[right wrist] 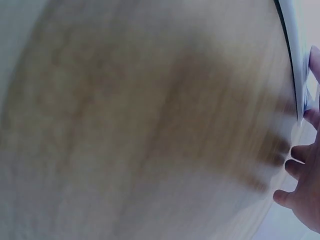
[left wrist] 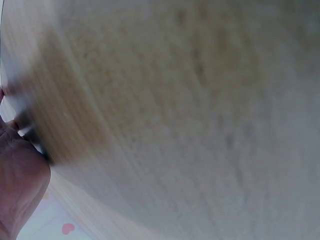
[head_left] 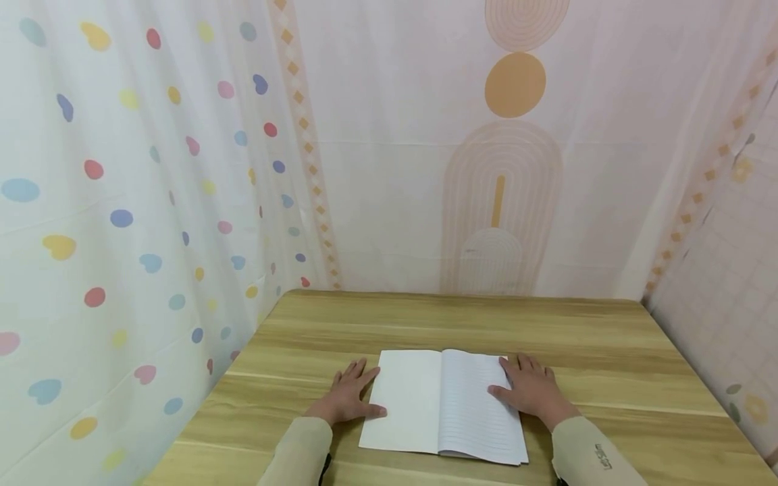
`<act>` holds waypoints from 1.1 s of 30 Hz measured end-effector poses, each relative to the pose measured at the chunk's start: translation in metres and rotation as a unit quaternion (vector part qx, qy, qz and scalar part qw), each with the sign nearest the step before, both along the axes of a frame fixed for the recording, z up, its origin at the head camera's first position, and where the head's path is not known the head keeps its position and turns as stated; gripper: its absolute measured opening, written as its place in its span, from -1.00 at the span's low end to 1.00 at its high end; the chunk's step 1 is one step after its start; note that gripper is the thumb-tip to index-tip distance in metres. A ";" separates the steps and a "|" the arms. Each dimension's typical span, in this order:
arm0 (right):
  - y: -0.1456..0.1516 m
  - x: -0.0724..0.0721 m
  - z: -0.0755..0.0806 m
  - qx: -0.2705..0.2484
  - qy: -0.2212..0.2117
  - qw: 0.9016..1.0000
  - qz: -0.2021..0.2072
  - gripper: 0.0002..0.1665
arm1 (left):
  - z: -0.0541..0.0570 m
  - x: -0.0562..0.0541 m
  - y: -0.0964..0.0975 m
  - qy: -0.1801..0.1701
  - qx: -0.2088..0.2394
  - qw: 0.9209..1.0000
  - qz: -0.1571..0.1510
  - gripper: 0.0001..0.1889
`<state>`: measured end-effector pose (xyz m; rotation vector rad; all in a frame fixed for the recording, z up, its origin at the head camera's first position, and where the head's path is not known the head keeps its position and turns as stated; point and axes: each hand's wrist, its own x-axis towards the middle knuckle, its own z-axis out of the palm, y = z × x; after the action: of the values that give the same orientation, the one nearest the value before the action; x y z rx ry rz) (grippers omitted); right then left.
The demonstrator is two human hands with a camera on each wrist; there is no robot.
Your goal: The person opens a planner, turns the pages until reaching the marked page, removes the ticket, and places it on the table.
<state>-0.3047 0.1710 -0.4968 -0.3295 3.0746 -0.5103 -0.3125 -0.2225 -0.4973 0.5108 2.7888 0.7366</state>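
An open notebook (head_left: 408, 401) lies flat on the wooden table, its left page blank and its right page (head_left: 474, 405) ruled with lines. At the left edge rests my left hand (head_left: 348, 395), fingers spread on the table and thumb over the page's margin. My right hand (head_left: 533, 388) lies across the upper right edge, thumb and index finger on the lined page, the other fingers beyond it. In the right wrist view the notebook's edge (right wrist: 295, 55) shows beside the fingers of the right hand (right wrist: 305, 185). The left wrist view catches only part of the left hand (left wrist: 22, 175).
The wooden table (head_left: 608, 378) has its back edge close to a hanging curtain (head_left: 389, 202) with arch patterns. A curtain with coloured dots (head_left: 134, 270) hangs along the left side, and another patterned curtain (head_left: 729, 283) hangs on the right.
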 end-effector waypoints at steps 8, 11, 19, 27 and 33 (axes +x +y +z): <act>-0.006 -0.001 0.003 -0.046 0.036 0.998 0.004 -0.25 | 0.003 0.002 0.001 -0.002 -0.002 1.000 0.002 -0.01; -0.010 -0.003 0.005 -0.092 0.042 0.995 -0.019 -0.32 | 0.004 0.002 0.001 -0.002 -0.003 1.000 0.001 -0.01; -0.024 -0.011 0.025 -0.284 -0.013 0.955 -0.085 -0.36 | 0.004 0.003 0.001 0.000 -0.003 1.000 0.002 0.00; -0.037 -0.014 0.046 -0.358 -0.031 0.927 -0.105 -0.25 | -0.001 0.001 0.000 0.001 -0.002 1.000 0.000 0.00; -0.050 -0.011 0.060 -0.392 -0.023 0.915 -0.092 -0.35 | 0.001 0.002 0.000 0.002 0.002 1.000 -0.002 -0.01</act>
<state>-0.3158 0.1210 -0.4364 -0.0114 2.7007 -1.7191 -0.3106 -0.2228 -0.4959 0.5203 2.7901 0.7399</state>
